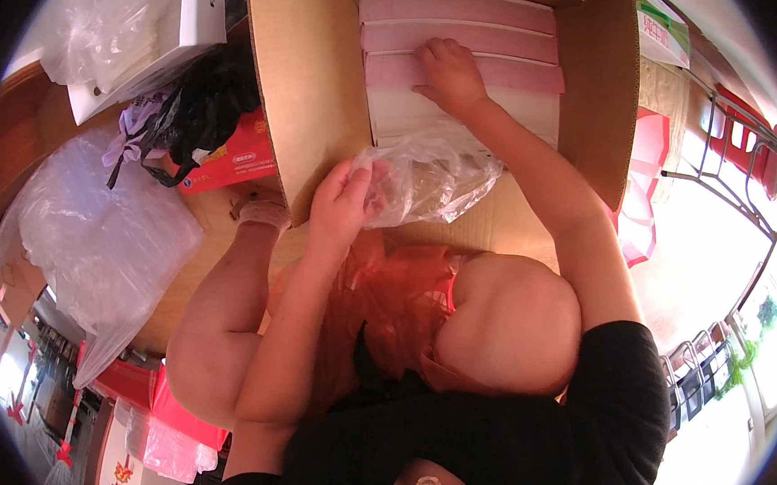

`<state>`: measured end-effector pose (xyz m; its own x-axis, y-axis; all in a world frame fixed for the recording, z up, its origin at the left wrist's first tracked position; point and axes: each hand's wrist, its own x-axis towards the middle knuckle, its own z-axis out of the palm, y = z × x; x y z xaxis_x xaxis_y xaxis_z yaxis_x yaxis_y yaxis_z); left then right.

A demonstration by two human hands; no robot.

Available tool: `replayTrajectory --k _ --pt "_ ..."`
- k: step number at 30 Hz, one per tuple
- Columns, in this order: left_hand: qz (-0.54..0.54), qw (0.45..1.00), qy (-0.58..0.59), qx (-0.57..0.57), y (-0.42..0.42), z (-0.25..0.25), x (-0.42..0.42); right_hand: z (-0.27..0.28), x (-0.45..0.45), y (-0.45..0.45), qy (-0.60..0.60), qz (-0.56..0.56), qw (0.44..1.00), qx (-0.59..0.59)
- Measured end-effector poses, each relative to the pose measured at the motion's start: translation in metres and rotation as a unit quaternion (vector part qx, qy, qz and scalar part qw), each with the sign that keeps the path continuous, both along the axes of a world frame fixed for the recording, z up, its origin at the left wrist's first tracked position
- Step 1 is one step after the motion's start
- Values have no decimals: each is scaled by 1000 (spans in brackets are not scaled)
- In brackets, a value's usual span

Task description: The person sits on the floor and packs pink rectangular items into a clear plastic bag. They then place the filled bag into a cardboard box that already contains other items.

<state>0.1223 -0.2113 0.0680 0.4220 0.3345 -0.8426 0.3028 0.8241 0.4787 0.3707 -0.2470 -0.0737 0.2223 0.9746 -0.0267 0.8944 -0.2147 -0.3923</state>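
Note:
My left hand point(341, 202) pinches the edge of a crumpled clear plastic bag point(443, 185) at the box's near left corner. The bag spreads across the near part of an open cardboard box point(319, 69). Inside stand several flat pink-and-white boxes, packed in overlapping rows. My right hand point(455, 78) lies on the nearest flat box point(519, 110), fingers bent at its upper pink edge and thumb lower on its face. Whether those fingers grip the box or only rest on it cannot be told.
Left of the carton are a black plastic bag point(216, 95), a red printed box point(239, 154) and a big filled translucent bag point(106, 223). A white box point(205, 13) stands behind them. To the right are a red-and-white bag point(637, 212) and a metal rack point(730, 189). My knees flank the near side.

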Motion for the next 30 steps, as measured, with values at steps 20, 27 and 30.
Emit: replayTrajectory --k 20,27,30 --pt "18 1000 8 3 -2 1 4 -17 -13 0 2 25 999 30" --pt "-5 1000 -5 12 -3 -2 0 -14 -34 5 47 -39 997 40" --pt "7 1000 4 15 -4 0 2 -14 -33 7 50 -35 998 15"
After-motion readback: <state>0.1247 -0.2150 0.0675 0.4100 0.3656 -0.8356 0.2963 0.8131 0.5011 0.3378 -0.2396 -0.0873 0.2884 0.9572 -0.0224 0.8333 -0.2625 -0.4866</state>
